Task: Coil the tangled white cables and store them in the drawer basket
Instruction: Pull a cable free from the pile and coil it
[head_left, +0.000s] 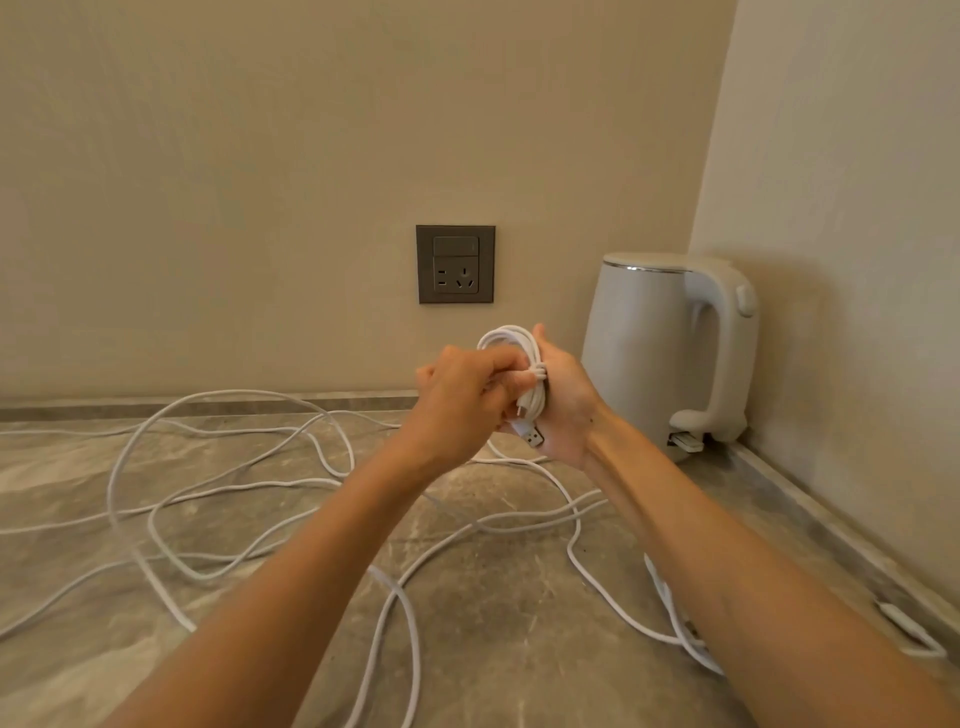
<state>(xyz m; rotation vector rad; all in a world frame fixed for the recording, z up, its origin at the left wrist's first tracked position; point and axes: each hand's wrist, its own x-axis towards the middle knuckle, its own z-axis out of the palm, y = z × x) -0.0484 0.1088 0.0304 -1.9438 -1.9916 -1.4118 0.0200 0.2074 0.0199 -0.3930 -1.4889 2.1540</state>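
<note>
A small coil of white cable (511, 340) is held up above the counter, in front of the wall. My right hand (563, 410) grips the coil from the right, with its USB plug (532, 435) sticking out below the palm. My left hand (462, 402) pinches the cable end that is wrapped around the coil's middle. Several more white cables (223, 499) lie loose and tangled across the marble counter (498, 644) under my arms. No drawer basket is in view.
A white electric kettle (670, 353) stands in the back right corner next to the hands. A dark wall socket (455, 264) sits on the wall behind the coil. A white plug (909, 631) lies near the right wall.
</note>
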